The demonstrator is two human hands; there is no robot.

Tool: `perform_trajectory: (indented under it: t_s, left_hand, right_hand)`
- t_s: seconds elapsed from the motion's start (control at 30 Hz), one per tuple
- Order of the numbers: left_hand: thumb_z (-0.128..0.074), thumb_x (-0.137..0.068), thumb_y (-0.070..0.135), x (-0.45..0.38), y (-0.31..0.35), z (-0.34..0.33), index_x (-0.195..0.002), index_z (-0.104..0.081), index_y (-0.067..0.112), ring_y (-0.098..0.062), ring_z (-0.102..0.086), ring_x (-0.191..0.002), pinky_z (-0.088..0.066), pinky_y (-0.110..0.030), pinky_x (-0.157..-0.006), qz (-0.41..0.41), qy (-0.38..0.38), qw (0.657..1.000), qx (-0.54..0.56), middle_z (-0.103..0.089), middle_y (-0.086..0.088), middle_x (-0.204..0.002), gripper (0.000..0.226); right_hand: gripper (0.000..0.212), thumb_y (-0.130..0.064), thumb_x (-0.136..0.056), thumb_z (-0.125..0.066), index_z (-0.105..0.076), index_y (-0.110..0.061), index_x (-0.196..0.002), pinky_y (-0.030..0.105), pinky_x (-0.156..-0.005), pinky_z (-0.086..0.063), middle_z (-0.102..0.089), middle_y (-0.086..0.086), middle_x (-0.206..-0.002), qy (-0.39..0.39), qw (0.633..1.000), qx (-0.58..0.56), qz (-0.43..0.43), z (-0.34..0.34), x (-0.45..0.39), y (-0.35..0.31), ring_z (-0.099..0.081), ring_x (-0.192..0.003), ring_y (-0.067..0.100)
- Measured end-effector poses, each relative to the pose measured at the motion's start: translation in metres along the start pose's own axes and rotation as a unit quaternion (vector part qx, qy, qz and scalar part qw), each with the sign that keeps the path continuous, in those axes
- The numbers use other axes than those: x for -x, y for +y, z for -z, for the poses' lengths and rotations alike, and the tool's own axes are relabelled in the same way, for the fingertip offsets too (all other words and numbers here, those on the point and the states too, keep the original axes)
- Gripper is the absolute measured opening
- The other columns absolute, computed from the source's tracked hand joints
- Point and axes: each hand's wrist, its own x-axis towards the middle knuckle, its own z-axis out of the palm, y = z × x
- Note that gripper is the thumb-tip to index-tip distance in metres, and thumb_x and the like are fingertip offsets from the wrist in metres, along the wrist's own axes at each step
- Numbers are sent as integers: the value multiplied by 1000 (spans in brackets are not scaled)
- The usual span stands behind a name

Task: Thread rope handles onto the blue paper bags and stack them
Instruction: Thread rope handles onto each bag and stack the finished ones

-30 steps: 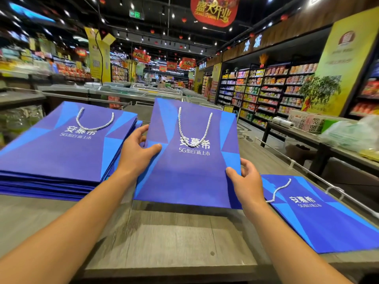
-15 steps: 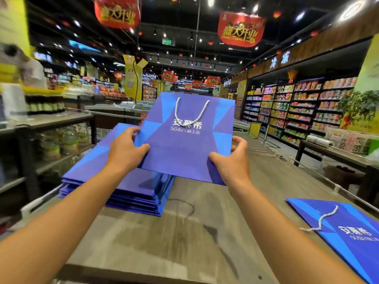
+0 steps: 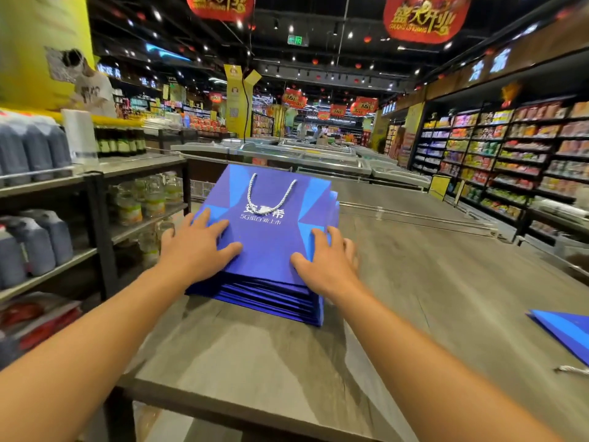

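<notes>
A blue paper bag (image 3: 271, 231) with a white rope handle (image 3: 271, 194) lies flat on top of a stack of blue bags (image 3: 264, 296) on the grey wooden table (image 3: 414, 298). My left hand (image 3: 197, 248) rests with spread fingers on the bag's near left corner. My right hand (image 3: 328, 261) lies flat with straight fingers on its near right corner. Another blue bag (image 3: 564, 333) lies at the table's right edge, with a bit of white rope (image 3: 573, 370) beside it.
A metal shelf unit (image 3: 95, 202) with bottles and jars stands close on the left. A rail (image 3: 414, 215) runs across the table behind the stack. Store shelves (image 3: 510, 154) line the right wall. A person (image 3: 92, 87) stands far left.
Both hands carried the bag leftward and set it down on the stack. They released its edges and now lie flat on top. The view turned left.
</notes>
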Motion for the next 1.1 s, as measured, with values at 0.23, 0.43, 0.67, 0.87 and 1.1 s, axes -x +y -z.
perform_trajectory:
  t_s: [0.23,0.43,0.67,0.87,1.1]
  left_hand:
    - [-27,-95,65,-2,-6,-16,-152,-22,37,-25,-10,-149,-11,-63,-115,-10,-28,999,-30,-16,5,-162,64]
    - [-22,-101,54,-4,-3,-15,-154,-12,37,-26,1,-151,-2,-63,-116,-10,-67,998,-19,-4,6,-164,57]
    - [-23,-103,46,-2,4,-14,-155,-12,35,-26,0,-151,-1,-61,-117,-14,-36,999,-4,-5,4,-165,54]
    - [-37,-101,47,17,25,-19,-152,-29,34,-24,-15,-149,-9,-55,-118,-66,35,997,34,-23,4,-161,54]
    - [-46,-95,55,41,75,-15,-152,-30,32,-24,-16,-149,-10,-52,-119,-124,41,990,45,-24,3,-161,63]
  right_hand:
    - [63,-52,-93,-45,-30,-27,-149,39,-119,-16,-16,-5,-160,1,1000,15,26,-8,5,7,-7,-147,23]
    - [61,-51,-94,-45,-35,-24,-147,38,-117,-18,-25,-4,-157,7,997,59,39,-4,15,8,-13,-145,23]
    - [70,-55,-93,-46,-27,-26,-153,40,-118,-20,-20,-5,-160,-22,998,47,35,4,13,12,-13,-146,25]
    - [71,-50,-93,-51,-28,-23,-154,38,-116,-23,-23,-5,-159,-10,999,-6,50,11,14,20,-18,-145,24]
    - [67,-44,-91,-59,-35,-21,-149,34,-112,-27,-35,-3,-150,33,997,-10,76,35,30,41,-31,-138,24]
